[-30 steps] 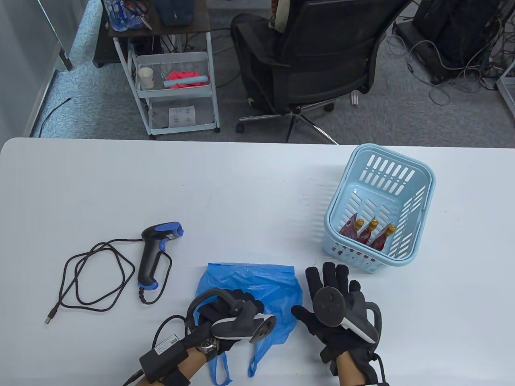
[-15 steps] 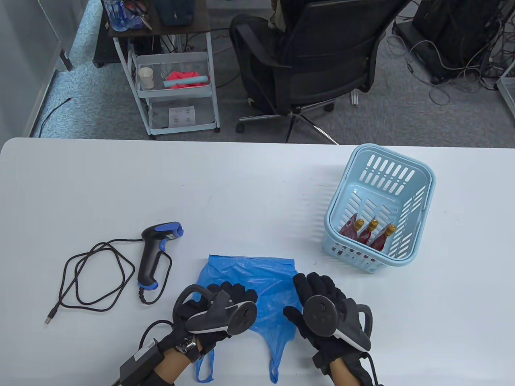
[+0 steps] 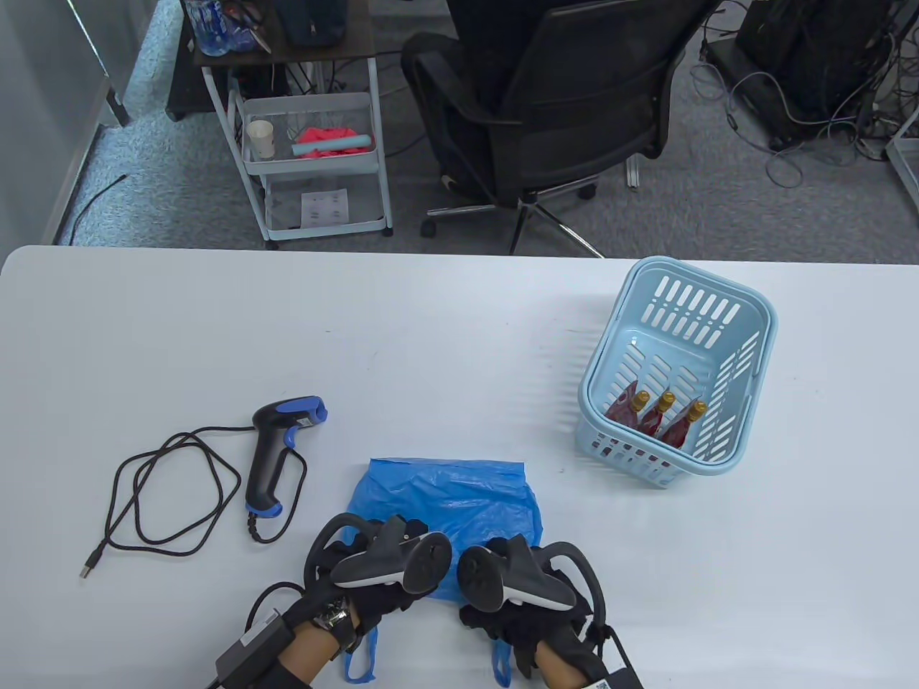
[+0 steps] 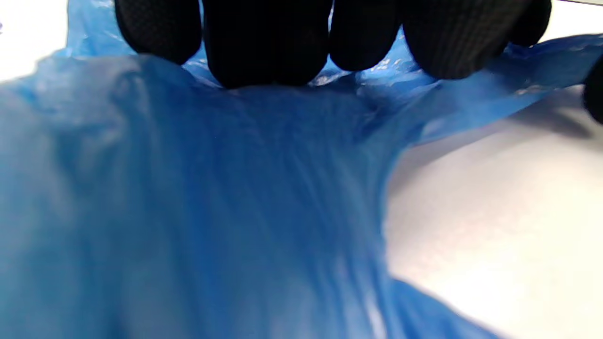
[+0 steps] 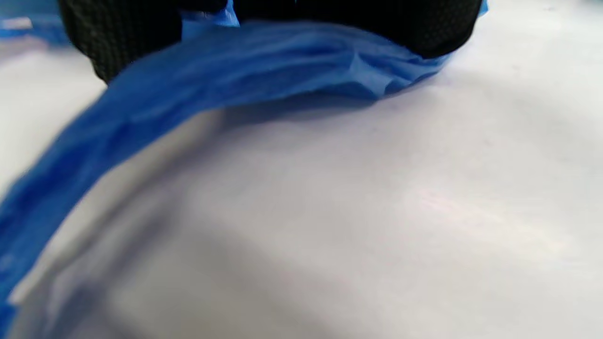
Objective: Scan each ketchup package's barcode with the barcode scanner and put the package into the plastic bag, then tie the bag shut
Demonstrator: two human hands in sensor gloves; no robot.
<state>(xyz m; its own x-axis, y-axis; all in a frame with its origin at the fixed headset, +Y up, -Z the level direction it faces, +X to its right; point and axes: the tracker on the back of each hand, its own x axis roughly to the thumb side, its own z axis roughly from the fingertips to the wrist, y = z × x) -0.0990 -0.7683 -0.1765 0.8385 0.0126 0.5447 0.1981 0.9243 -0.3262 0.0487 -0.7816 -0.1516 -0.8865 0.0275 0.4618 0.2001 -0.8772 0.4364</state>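
A flat blue plastic bag (image 3: 445,495) lies near the table's front edge, its handles trailing toward me. My left hand (image 3: 398,531) grips the bag's near left part, and its fingertips (image 4: 266,42) curl over the plastic (image 4: 235,188), which rises off the table. My right hand (image 3: 513,552) pinches the bag's near right part, where blue film (image 5: 264,70) passes under its fingers (image 5: 118,42). A black and blue barcode scanner (image 3: 276,448) lies left of the bag. Three red ketchup packages (image 3: 657,420) lean inside the light-blue basket (image 3: 770,323) at the right.
The scanner's black cable (image 3: 215,429) loops over the table to the left. Beyond the far edge stand a black office chair (image 3: 574,93) and a white cart (image 3: 309,143).
My right hand has moved left from beside the bag, turned palm inward and taken hold of its near right part. My left hand shifted slightly left on the bag. The bag's handles have spread apart.
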